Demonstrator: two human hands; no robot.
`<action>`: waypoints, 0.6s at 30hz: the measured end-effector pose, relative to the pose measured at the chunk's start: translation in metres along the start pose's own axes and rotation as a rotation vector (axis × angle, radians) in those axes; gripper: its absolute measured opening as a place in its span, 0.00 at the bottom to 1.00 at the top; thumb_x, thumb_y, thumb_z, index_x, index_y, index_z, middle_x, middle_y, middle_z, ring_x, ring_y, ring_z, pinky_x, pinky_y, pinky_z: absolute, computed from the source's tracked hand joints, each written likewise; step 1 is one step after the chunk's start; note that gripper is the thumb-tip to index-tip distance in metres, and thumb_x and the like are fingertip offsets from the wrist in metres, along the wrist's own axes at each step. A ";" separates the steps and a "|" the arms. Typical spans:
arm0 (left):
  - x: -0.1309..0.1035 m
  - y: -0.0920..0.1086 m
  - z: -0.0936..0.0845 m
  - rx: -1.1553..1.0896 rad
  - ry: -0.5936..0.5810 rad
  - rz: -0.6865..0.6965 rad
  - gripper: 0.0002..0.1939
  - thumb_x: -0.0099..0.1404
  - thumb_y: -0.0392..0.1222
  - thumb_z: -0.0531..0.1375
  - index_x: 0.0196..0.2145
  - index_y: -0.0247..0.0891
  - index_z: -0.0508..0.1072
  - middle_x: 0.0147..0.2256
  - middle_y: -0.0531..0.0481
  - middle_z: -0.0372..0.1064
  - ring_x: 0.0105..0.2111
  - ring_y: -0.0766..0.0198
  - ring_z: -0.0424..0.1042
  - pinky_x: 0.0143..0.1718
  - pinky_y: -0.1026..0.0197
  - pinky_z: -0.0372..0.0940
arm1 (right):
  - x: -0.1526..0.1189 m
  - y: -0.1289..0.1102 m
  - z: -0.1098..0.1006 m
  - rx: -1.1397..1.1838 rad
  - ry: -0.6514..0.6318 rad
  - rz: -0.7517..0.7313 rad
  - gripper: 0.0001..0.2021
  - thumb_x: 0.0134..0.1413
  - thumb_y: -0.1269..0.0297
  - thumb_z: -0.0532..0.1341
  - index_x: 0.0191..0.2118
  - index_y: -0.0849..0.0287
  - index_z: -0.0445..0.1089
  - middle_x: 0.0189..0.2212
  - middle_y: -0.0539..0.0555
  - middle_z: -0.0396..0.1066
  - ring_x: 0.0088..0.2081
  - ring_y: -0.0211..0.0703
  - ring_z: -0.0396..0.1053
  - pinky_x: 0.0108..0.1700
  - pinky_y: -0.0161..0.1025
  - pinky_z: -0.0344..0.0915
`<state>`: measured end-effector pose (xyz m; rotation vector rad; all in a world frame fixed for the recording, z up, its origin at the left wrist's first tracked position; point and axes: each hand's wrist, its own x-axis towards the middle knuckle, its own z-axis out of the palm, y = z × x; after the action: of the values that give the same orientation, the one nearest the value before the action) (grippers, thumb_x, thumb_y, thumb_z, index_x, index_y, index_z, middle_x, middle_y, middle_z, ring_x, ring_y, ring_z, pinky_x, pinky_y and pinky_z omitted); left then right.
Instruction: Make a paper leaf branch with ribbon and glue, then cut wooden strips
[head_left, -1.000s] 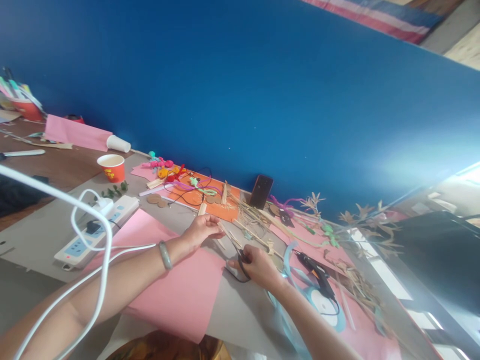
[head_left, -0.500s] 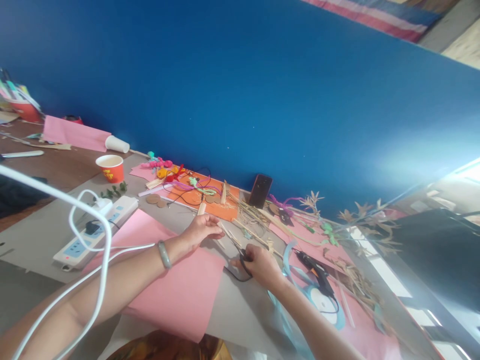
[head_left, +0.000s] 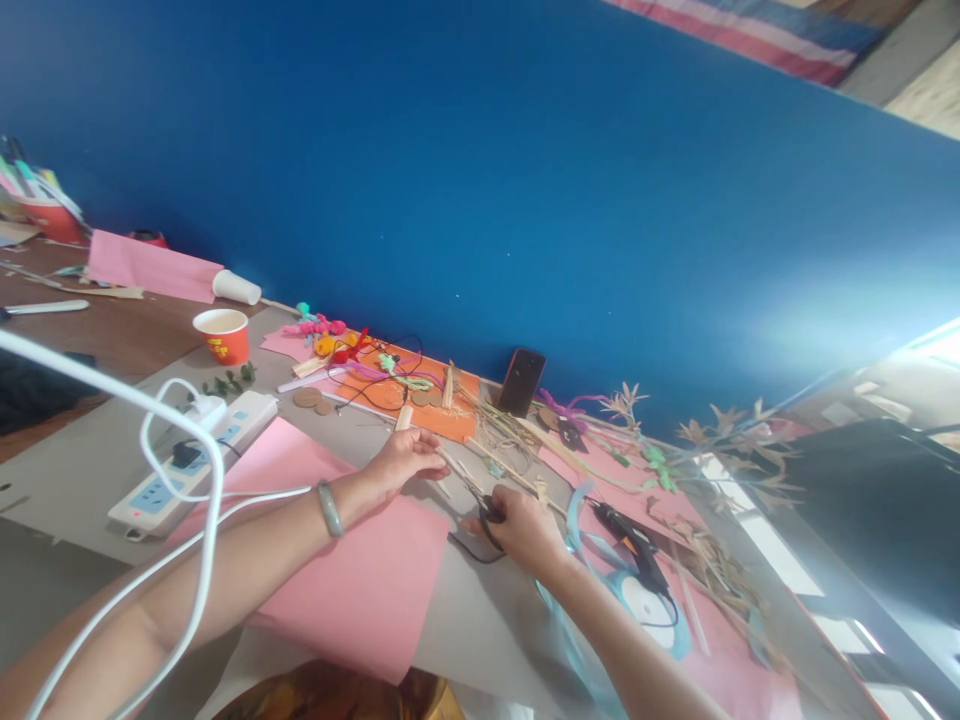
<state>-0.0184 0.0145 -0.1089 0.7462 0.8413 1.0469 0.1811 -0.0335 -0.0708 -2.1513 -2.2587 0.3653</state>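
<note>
My left hand (head_left: 407, 462), with a jade-like bangle at its wrist, is closed in a pinch. A pale dry strip like husk (head_left: 403, 418) sticks out above its knuckles, and a thin pale piece shows under the fingertips. My right hand (head_left: 525, 528) grips a pair of scissors (head_left: 490, 519) by the black handles. The blades point up and left towards the left fingertips, close to them. Whether they touch the strip I cannot tell. A sheet of pink paper (head_left: 360, 580) lies below my left forearm.
White cables run across the left, by a power strip (head_left: 195, 465). A red paper cup (head_left: 223, 337) stands behind it. Towards the wall are orange paper (head_left: 457, 420), craft pieces and a propped phone (head_left: 522, 382). On the right lie a glue gun (head_left: 634, 540) and blue ribbon (head_left: 679, 635).
Both hands and the scissors stay almost in place. The whole view has shifted only very slightly.
</note>
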 end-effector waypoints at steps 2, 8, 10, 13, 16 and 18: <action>-0.001 -0.001 0.000 0.007 -0.021 -0.001 0.17 0.46 0.30 0.69 0.32 0.32 0.66 0.23 0.49 0.73 0.23 0.64 0.75 0.28 0.63 0.71 | 0.000 -0.002 -0.001 0.013 -0.002 -0.010 0.19 0.43 0.46 0.64 0.22 0.57 0.63 0.18 0.48 0.62 0.22 0.37 0.55 0.25 0.34 0.44; -0.001 -0.003 0.000 0.034 -0.044 0.000 0.16 0.47 0.30 0.68 0.32 0.32 0.66 0.22 0.49 0.73 0.24 0.63 0.75 0.29 0.62 0.70 | 0.003 -0.005 0.001 0.024 -0.003 -0.036 0.23 0.41 0.40 0.63 0.22 0.57 0.63 0.18 0.48 0.62 0.22 0.37 0.56 0.25 0.34 0.44; -0.001 -0.002 0.000 0.043 -0.038 -0.004 0.16 0.47 0.29 0.67 0.32 0.32 0.66 0.22 0.49 0.73 0.24 0.62 0.75 0.29 0.62 0.70 | 0.003 -0.005 0.002 0.019 -0.003 -0.028 0.23 0.41 0.39 0.63 0.21 0.57 0.63 0.18 0.48 0.62 0.22 0.37 0.55 0.25 0.34 0.44; -0.001 -0.002 0.001 0.050 -0.027 -0.022 0.16 0.47 0.29 0.68 0.32 0.32 0.67 0.22 0.49 0.72 0.23 0.62 0.75 0.28 0.62 0.70 | 0.002 -0.005 0.001 0.014 -0.021 -0.015 0.22 0.42 0.40 0.62 0.21 0.57 0.64 0.18 0.48 0.62 0.22 0.37 0.56 0.25 0.34 0.44; -0.001 -0.003 0.000 0.056 -0.039 -0.030 0.17 0.47 0.29 0.68 0.32 0.32 0.66 0.22 0.50 0.72 0.23 0.62 0.75 0.27 0.62 0.70 | 0.001 -0.004 0.001 -0.014 -0.032 -0.007 0.21 0.44 0.43 0.63 0.22 0.57 0.66 0.18 0.49 0.63 0.22 0.38 0.57 0.25 0.34 0.43; 0.000 -0.004 0.000 0.060 -0.044 -0.027 0.17 0.46 0.30 0.69 0.33 0.32 0.67 0.22 0.50 0.72 0.24 0.62 0.75 0.27 0.63 0.70 | 0.001 -0.004 0.001 -0.042 -0.034 -0.003 0.19 0.45 0.45 0.63 0.23 0.57 0.67 0.18 0.49 0.64 0.22 0.38 0.58 0.25 0.34 0.43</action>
<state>-0.0173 0.0130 -0.1123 0.8034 0.8458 0.9810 0.1773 -0.0326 -0.0716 -2.1771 -2.3081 0.3601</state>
